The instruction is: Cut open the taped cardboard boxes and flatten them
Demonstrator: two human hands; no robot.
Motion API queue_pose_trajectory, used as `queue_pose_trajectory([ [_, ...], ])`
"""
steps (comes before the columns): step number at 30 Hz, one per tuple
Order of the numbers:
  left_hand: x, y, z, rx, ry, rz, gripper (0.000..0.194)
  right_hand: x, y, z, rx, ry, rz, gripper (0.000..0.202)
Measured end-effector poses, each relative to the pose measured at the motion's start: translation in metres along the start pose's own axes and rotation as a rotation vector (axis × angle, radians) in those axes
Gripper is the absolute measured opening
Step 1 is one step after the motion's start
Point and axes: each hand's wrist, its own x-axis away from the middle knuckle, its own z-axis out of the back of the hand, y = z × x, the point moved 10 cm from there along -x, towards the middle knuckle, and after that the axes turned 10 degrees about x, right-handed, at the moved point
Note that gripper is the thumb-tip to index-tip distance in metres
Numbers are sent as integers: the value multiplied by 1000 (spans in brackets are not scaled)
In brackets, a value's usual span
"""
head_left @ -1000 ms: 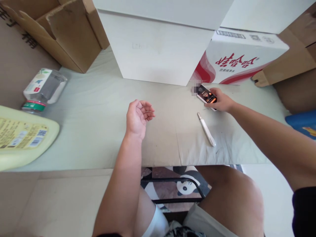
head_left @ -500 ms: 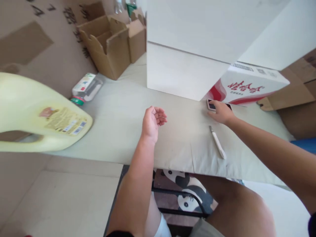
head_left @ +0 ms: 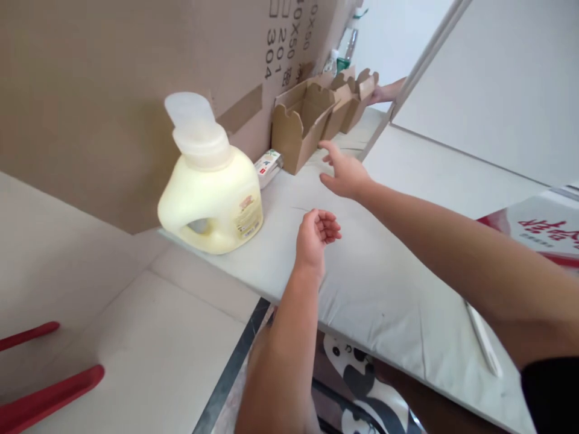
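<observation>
My left hand [head_left: 318, 238] rests above the middle of the pale tabletop [head_left: 362, 271], fingers loosely curled but apart, holding nothing. Empty and with fingers spread, my right hand [head_left: 344, 172] is over the table, just in front of an open brown cardboard box [head_left: 298, 129]. Left of my hands stands a pale yellow jug [head_left: 217, 193] with a whitish cap. A clear bottle with a white label [head_left: 268, 167] lies between the jug and the box. The white pen-like tool [head_left: 484, 340] lies at the right, partly hidden by my right forearm.
Another person's hand [head_left: 384, 93] touches more small boxes [head_left: 355, 102] at the back. White panels [head_left: 479, 78] rise at the back right, beside a red and white carton [head_left: 538, 226]. A large cardboard box [head_left: 113, 108] stands at the left; red objects [head_left: 54, 401] show lower left.
The view has swung left. My right hand has left the phone and moved left toward the open boxes. My left hand keeps its loose curl. Another person's hand has come into view.
</observation>
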Motion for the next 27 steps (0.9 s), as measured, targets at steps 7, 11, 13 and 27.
queue_pose_trajectory([
  [7,1,6,6,25,-33,-15,33,-99,3,-25,-136,57,-117,73],
  [11,1,11,9,16,-18,-43,32,-74,23,-20,-36,77,-152,56],
  [13,2,15,10,16,3,-71,31,-49,31,-9,-15,99,-158,54],
  [27,13,40,18,-226,215,-657,15,251,96,88,-218,456,-350,24],
])
